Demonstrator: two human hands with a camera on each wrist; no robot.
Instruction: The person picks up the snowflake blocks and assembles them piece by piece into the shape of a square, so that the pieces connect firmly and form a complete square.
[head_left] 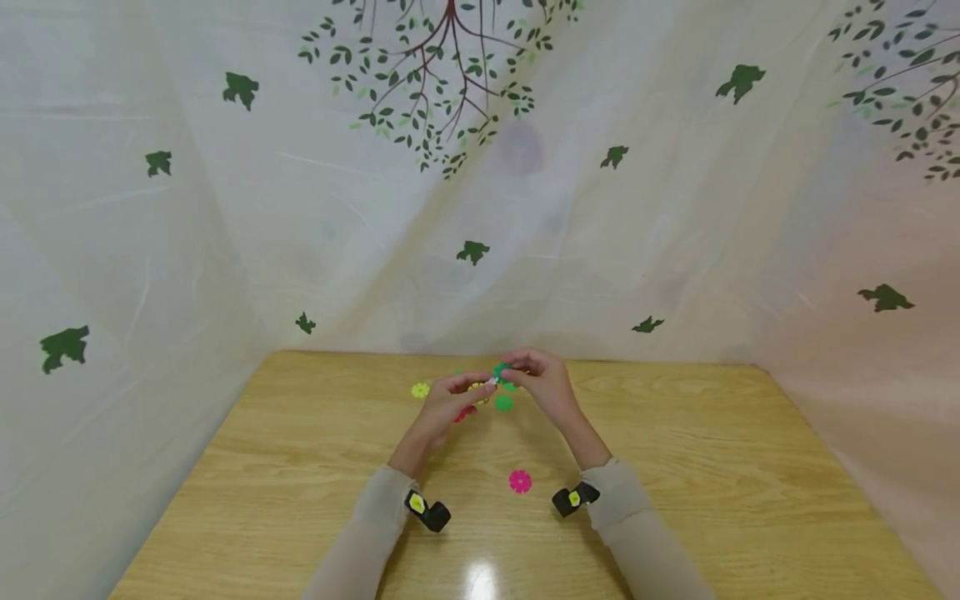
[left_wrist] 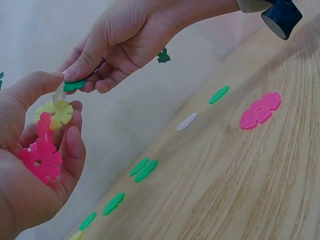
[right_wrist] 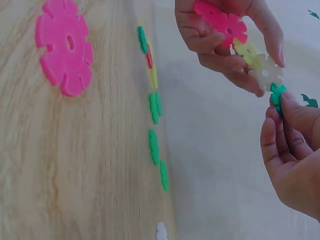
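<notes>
My left hand (head_left: 446, 408) holds a small chain of notched, flower-shaped plastic discs. In the left wrist view the chain has pink discs (left_wrist: 44, 161) against the palm, then a yellow disc (left_wrist: 61, 115); a whitish disc (right_wrist: 266, 75) forms its end in the right wrist view. Between thumb and fingers, my right hand (head_left: 553, 392) pinches a green flower-shaped disc (right_wrist: 276, 98). Its edge meets the whitish disc's rim; I cannot tell whether their notches are engaged. Both hands are raised above the far part of the wooden table (head_left: 300, 467).
A loose pink disc (head_left: 520, 481) lies on the table between the forearms. Farther back are several green discs (left_wrist: 144, 170), a white disc (left_wrist: 187, 122) and a yellow disc (head_left: 420, 390). A pale printed cloth (head_left: 375, 250) hangs behind the table.
</notes>
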